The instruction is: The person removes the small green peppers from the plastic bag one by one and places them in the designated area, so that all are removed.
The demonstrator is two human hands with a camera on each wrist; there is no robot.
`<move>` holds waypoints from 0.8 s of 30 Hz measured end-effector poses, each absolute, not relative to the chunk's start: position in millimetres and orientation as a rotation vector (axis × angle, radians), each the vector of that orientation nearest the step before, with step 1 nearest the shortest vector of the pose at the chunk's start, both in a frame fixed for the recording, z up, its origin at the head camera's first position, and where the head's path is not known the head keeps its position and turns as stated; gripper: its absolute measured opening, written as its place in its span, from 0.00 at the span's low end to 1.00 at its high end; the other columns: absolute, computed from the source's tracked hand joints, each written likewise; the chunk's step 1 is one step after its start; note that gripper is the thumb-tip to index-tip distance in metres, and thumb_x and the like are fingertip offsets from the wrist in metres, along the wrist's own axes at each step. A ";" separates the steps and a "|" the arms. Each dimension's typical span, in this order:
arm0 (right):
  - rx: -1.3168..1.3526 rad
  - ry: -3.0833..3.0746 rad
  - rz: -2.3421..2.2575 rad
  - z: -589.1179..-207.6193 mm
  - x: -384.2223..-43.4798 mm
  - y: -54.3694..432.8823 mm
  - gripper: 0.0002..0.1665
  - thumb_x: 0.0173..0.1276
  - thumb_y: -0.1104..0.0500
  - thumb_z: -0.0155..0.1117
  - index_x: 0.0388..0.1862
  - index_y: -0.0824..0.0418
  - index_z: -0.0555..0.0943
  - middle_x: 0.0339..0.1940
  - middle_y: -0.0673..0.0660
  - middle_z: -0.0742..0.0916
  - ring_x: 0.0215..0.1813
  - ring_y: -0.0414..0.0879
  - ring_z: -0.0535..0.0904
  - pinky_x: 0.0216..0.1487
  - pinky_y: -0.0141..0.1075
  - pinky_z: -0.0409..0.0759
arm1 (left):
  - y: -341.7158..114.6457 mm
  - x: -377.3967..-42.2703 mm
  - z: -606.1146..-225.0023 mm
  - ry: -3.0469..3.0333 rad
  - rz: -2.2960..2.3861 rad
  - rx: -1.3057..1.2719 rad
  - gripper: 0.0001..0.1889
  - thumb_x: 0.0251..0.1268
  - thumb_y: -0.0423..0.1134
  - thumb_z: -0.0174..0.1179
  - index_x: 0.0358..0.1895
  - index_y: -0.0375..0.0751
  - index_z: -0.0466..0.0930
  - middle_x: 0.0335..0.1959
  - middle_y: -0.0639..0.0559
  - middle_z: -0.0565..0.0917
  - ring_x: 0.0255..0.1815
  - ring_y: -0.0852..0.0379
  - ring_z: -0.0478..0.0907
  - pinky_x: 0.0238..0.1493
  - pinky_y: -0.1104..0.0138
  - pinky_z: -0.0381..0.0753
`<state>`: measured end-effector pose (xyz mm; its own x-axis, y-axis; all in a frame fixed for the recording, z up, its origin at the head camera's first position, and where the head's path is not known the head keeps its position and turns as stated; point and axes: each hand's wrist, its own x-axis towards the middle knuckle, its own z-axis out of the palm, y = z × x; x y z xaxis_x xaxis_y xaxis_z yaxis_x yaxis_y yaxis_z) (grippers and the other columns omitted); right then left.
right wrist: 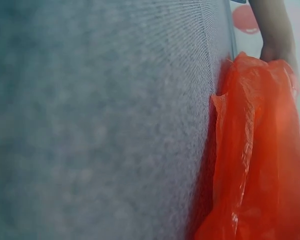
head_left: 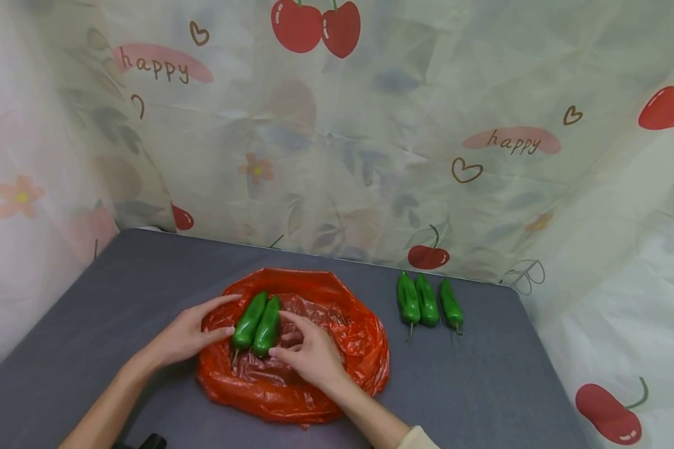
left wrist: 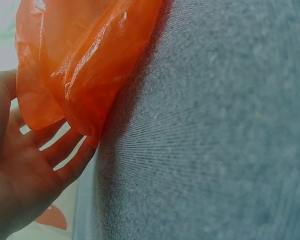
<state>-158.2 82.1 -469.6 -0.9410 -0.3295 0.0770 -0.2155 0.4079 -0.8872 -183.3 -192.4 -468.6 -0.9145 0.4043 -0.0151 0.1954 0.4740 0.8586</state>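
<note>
Two glossy green peppers [head_left: 258,327] lie side by side inside a red plastic bag [head_left: 367,343], whose mouth is spread wide and rim rolled down. My left hand [head_left: 188,333] is at the bag's left side, thumb tip close to the left pepper. In the left wrist view, the fingers of that left hand [left wrist: 32,165] extend along the outside of the bag [left wrist: 92,65]. Over the bag, my right hand [head_left: 317,355] has its thumb and index finger spread at the right pepper's right side. The bag [right wrist: 257,160] hides most of the right hand in the right wrist view.
Three more green peppers [head_left: 427,304] lie on the dark grey table [head_left: 483,374], right of the bag. A patterned curtain [head_left: 337,125] hangs behind the table's far edge and along both sides. A small black object [head_left: 153,441] shows at the bottom edge.
</note>
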 end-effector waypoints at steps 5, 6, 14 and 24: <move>-0.486 2.551 -1.523 -471.2 -160.7 76.3 0.42 0.58 0.57 0.78 0.72 0.55 0.72 0.64 0.59 0.79 0.48 0.50 0.84 0.38 0.27 0.80 | -192.3 -183.2 -468.0 2.534 1.388 0.528 0.32 0.69 0.48 0.63 0.74 0.48 0.65 0.66 0.35 0.73 0.50 0.52 0.80 0.44 0.66 0.80; -0.486 2.557 -1.509 -471.5 -161.2 75.3 0.43 0.58 0.57 0.78 0.72 0.55 0.72 0.66 0.59 0.78 0.49 0.50 0.84 0.38 0.27 0.80 | -192.3 -183.1 -467.8 2.539 1.384 0.530 0.32 0.69 0.48 0.63 0.74 0.48 0.65 0.66 0.35 0.73 0.51 0.52 0.80 0.45 0.66 0.80; -0.469 2.628 -1.322 -471.9 -164.7 68.8 0.44 0.59 0.50 0.77 0.74 0.53 0.70 0.72 0.59 0.73 0.49 0.46 0.84 0.45 0.33 0.80 | -192.1 -183.4 -468.7 2.584 1.349 0.549 0.31 0.70 0.48 0.63 0.73 0.47 0.66 0.65 0.36 0.74 0.55 0.48 0.79 0.48 0.61 0.79; -0.473 2.680 -1.197 -476.7 -170.6 62.8 0.49 0.57 0.47 0.78 0.76 0.52 0.67 0.76 0.63 0.67 0.36 0.34 0.79 0.45 0.36 0.78 | -192.4 -184.0 -470.5 2.590 1.339 0.542 0.31 0.69 0.49 0.63 0.73 0.48 0.67 0.65 0.36 0.74 0.53 0.50 0.79 0.47 0.62 0.79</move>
<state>-170.6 62.8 -476.7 -0.9355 -0.3525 -0.0239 -0.2175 0.6277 -0.7475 -184.0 -192.4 -470.5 -0.9183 0.3958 0.0112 0.2381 0.5293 0.8144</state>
